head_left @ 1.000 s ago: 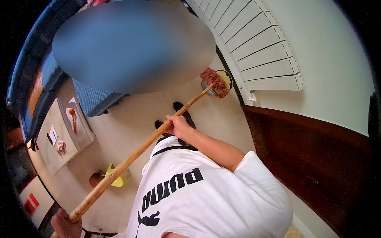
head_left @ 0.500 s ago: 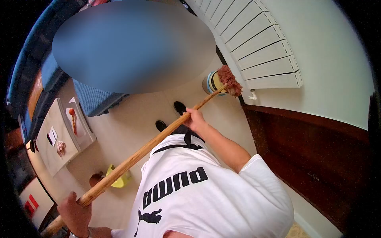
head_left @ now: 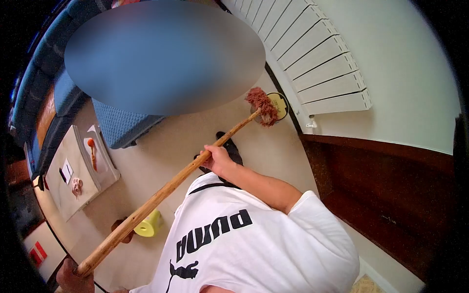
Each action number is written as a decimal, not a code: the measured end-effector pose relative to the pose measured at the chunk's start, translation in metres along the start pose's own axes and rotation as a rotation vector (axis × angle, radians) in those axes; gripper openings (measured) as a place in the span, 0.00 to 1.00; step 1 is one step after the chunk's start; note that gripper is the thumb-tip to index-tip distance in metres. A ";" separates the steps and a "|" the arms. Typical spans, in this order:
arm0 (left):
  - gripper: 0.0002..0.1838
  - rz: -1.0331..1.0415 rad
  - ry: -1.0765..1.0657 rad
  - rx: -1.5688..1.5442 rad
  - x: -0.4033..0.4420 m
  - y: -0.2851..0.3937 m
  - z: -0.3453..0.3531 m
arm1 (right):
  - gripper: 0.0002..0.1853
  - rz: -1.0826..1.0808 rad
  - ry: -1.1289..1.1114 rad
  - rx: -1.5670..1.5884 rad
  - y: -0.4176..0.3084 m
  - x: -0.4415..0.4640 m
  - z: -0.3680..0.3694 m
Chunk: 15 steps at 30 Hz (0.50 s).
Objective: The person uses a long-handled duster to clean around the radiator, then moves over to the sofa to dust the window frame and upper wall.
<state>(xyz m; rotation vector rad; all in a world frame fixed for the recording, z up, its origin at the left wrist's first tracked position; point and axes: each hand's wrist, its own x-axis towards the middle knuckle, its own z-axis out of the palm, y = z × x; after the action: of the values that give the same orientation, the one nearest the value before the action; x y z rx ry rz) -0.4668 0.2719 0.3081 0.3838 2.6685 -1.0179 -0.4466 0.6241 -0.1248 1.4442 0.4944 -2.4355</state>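
Note:
A long wooden pole [head_left: 161,195] runs diagonally across the view and ends in a shaggy reddish-brown mop head [head_left: 263,105]. My right hand [head_left: 216,160] is wrapped round the pole at its middle, in front of my waist. At the lower left, my left hand [head_left: 74,277] grips the pole near its other end, partly at the dark image edge. The mop head is over the left side of a round bucket [head_left: 281,105] and hides part of it. Whether it touches the bucket, I cannot tell.
A white radiator [head_left: 325,63] and dark wooden panel [head_left: 371,195] line the right. At left are a low table [head_left: 68,195] with small items, a blue quilted couch [head_left: 122,124] and a yellow-green stool [head_left: 149,224]. A blurred oval covers the upper part.
Since half a second ago, the mop head has moved left across the bucket. Both my hands and the pole have shifted down and left. The pole stays in both hands.

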 end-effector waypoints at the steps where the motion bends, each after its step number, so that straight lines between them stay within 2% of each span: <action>1: 0.23 0.010 0.105 -0.024 0.000 0.001 0.003 | 0.07 -0.012 0.012 0.041 -0.002 -0.001 0.001; 2: 0.24 0.020 0.206 -0.047 -0.001 0.000 0.007 | 0.07 -0.017 0.014 0.039 -0.005 -0.005 0.002; 3: 0.24 0.020 0.207 -0.050 -0.005 -0.011 0.039 | 0.07 -0.066 -0.005 0.061 -0.008 -0.009 0.003; 4: 0.21 -0.003 0.364 -0.328 -0.009 -0.029 0.094 | 0.07 -0.114 -0.025 0.081 -0.011 -0.012 0.003; 6: 0.27 -0.035 0.518 -0.609 -0.007 -0.022 0.140 | 0.07 -0.147 -0.012 0.016 -0.020 -0.018 -0.004; 7: 0.28 -0.089 0.373 -0.787 -0.007 -0.017 0.158 | 0.07 -0.181 0.004 -0.043 -0.025 -0.021 -0.007; 10: 0.23 -0.080 -0.042 -0.481 0.015 0.005 0.132 | 0.09 -0.222 0.109 -0.109 -0.034 -0.015 -0.019; 12: 0.19 -0.108 -0.109 -0.644 0.025 0.033 0.120 | 0.08 -0.215 0.129 -0.070 -0.044 -0.003 -0.033; 13: 0.18 -0.024 0.146 -0.536 0.028 0.051 0.114 | 0.08 -0.226 0.113 -0.013 -0.050 0.007 -0.043; 14: 0.18 -0.026 0.140 -0.541 0.030 0.063 0.111 | 0.07 -0.232 0.098 0.043 -0.055 0.014 -0.051; 15: 0.18 0.029 0.237 -0.505 0.032 0.075 0.107 | 0.06 -0.233 0.111 0.082 -0.061 0.022 -0.059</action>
<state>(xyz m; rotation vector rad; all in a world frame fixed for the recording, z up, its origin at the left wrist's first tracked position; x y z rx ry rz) -0.4565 0.2578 0.1747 0.4519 2.9846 -0.2744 -0.4343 0.7033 -0.1610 1.6465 0.6256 -2.5897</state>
